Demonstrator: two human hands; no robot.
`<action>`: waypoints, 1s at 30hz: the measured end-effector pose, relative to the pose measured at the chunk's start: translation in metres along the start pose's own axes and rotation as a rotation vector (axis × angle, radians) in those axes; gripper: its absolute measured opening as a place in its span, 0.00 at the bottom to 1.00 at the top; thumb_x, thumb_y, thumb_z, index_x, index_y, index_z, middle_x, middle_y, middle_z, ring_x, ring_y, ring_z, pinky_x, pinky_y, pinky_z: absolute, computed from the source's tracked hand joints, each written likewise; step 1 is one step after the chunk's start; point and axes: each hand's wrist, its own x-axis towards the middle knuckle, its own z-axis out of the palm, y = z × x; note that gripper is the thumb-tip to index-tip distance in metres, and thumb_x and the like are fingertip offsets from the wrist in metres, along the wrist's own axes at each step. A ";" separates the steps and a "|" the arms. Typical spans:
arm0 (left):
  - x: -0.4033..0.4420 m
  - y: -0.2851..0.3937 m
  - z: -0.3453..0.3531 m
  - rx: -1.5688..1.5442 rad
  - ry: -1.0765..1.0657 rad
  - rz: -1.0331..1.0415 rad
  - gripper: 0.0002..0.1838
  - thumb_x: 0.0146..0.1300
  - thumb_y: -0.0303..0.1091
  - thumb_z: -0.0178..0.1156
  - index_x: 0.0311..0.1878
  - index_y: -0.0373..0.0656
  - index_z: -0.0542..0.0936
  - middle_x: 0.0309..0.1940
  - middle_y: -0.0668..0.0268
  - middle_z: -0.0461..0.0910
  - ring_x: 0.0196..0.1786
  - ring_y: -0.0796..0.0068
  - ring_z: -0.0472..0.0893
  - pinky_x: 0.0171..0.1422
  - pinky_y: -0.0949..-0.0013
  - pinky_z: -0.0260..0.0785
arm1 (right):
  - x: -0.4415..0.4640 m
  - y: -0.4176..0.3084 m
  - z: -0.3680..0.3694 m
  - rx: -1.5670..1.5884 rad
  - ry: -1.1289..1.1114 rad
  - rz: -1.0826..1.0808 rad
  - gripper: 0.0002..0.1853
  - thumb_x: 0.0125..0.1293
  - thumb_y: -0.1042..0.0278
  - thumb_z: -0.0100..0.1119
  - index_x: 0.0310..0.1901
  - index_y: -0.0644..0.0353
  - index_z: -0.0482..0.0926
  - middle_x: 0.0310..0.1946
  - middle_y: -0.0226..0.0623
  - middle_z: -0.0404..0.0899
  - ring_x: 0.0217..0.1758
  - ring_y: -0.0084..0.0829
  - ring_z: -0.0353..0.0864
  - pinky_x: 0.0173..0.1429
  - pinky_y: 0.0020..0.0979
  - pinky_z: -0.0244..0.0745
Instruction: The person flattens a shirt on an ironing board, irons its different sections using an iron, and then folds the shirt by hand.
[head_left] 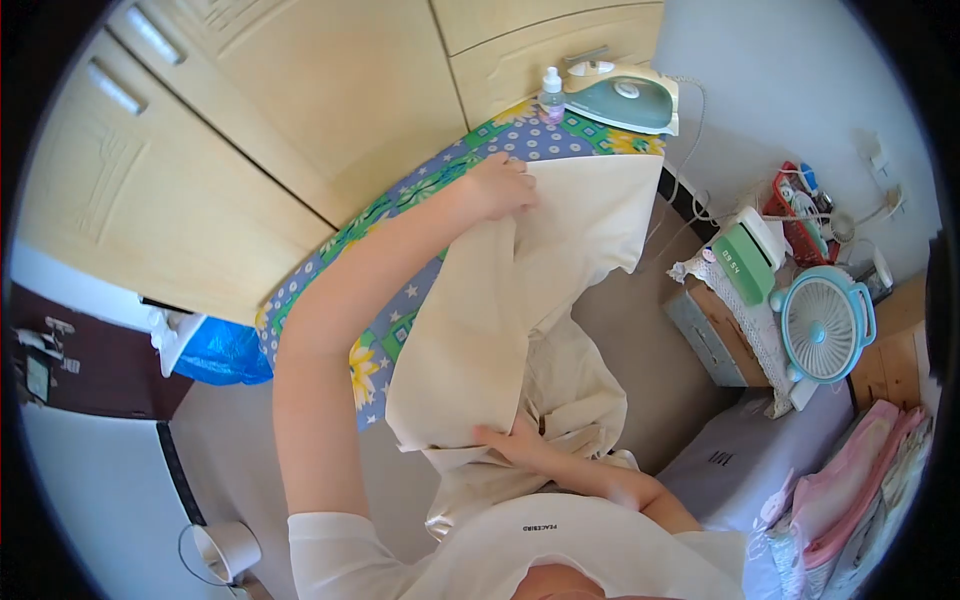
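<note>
A pair of cream trousers [460, 340], as the garment appears to be, drapes over the flowered ironing board [375, 225] and hangs down towards my body in loose folds. My left hand [500, 187] is at the far part of the cloth, its fingers curled on a fold near the board's back edge. Closer to my waist, my right hand [515, 442] grips the lower part, thumb on top and the other fingers partly hidden by fabric. Beyond the cloth, an iron [625, 98] lies on its side at the board's far end, beside a small spray bottle [551, 97].
Pale wooden cabinets [300, 90] border the board's far side. On the right are a green digital clock [740, 265], a blue fan [825, 325], a red basket [795, 220] and folded clothes [840, 490]. A blue bag [225, 350] and white bucket [228, 550] are on the left.
</note>
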 end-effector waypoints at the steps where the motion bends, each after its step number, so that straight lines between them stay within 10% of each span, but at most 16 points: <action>1: 0.005 -0.002 -0.003 0.003 -0.146 -0.045 0.14 0.52 0.26 0.52 0.42 0.52 0.77 0.54 0.69 0.70 0.60 0.66 0.64 0.60 0.60 0.57 | -0.002 0.000 -0.003 0.002 -0.025 0.038 0.21 0.61 0.62 0.57 0.52 0.66 0.70 0.47 0.39 0.75 0.50 0.28 0.72 0.54 0.29 0.67; 11: -0.007 -0.046 -0.013 -0.155 -0.142 -0.145 0.11 0.36 0.29 0.69 0.29 0.46 0.81 0.49 0.67 0.70 0.58 0.63 0.63 0.63 0.59 0.56 | -0.029 0.002 -0.041 -0.112 0.009 0.192 0.09 0.58 0.74 0.52 0.40 0.64 0.77 0.28 0.26 0.77 0.33 0.17 0.74 0.37 0.23 0.70; 16: -0.072 -0.065 -0.067 -0.700 0.207 -0.174 0.08 0.43 0.25 0.65 0.30 0.43 0.79 0.51 0.67 0.70 0.59 0.65 0.64 0.61 0.64 0.60 | -0.046 -0.057 -0.062 -0.076 0.130 -0.241 0.14 0.56 0.79 0.47 0.44 0.64 0.76 0.28 0.28 0.77 0.29 0.17 0.71 0.33 0.22 0.68; 22: -0.183 -0.034 -0.163 -0.683 0.428 -0.276 0.05 0.48 0.24 0.59 0.29 0.44 0.76 0.56 0.65 0.69 0.62 0.65 0.64 0.63 0.65 0.57 | -0.085 -0.161 -0.108 -0.498 -0.015 -0.673 0.13 0.54 0.82 0.44 0.39 0.66 0.76 0.32 0.27 0.77 0.34 0.17 0.73 0.37 0.22 0.69; 26: -0.276 -0.001 -0.211 -0.724 0.627 -0.275 0.03 0.52 0.25 0.59 0.29 0.43 0.75 0.57 0.63 0.70 0.63 0.66 0.64 0.65 0.66 0.54 | -0.106 -0.271 -0.090 -0.524 0.417 -0.844 0.16 0.53 0.80 0.45 0.43 0.66 0.77 0.35 0.29 0.78 0.35 0.18 0.74 0.39 0.22 0.69; 30: -0.368 0.046 -0.254 -0.797 0.852 -0.292 0.06 0.59 0.32 0.57 0.36 0.41 0.76 0.49 0.66 0.75 0.53 0.76 0.71 0.62 0.70 0.58 | -0.095 -0.400 -0.063 -0.888 0.335 -1.015 0.16 0.57 0.72 0.46 0.45 0.67 0.76 0.34 0.29 0.78 0.38 0.19 0.73 0.44 0.21 0.67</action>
